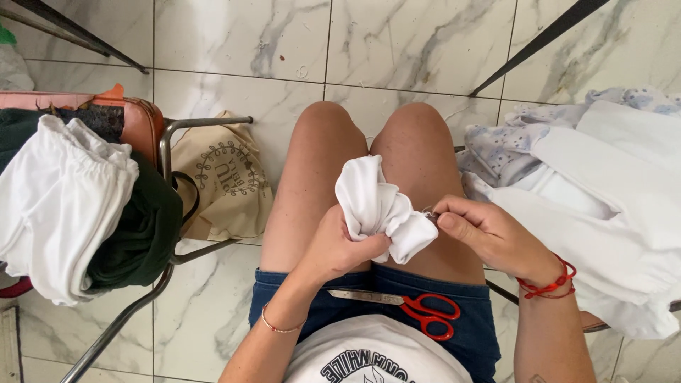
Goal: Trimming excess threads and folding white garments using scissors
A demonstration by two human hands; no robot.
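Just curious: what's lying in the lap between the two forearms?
In the head view, red-handled scissors lie on the blue shorts, between the forearms. Above them, the left hand bunches a white cloth and the right hand pinches its edge.

I wear dark blue denim shorts (369, 305) under a white printed T-shirt (376, 354), with a red cord bracelet (550, 284) and a thin beaded bracelet (280, 328) on my wrists.

Bunched white cloth (379, 209) sat over the knees at centre, left hand (333, 248) under its near-left side, right hand (486, 234) touching its right edge. Red-handled steel scissors (408, 306) lay on the lap, nearer than both hands. Metal-framed chair (170, 213) stood left, heaped with folded white and dark green garments (78, 206); beige printed tote bag (223, 181) lay just right of it. Pile of white and pale patterned fabric (596, 191) lay right.
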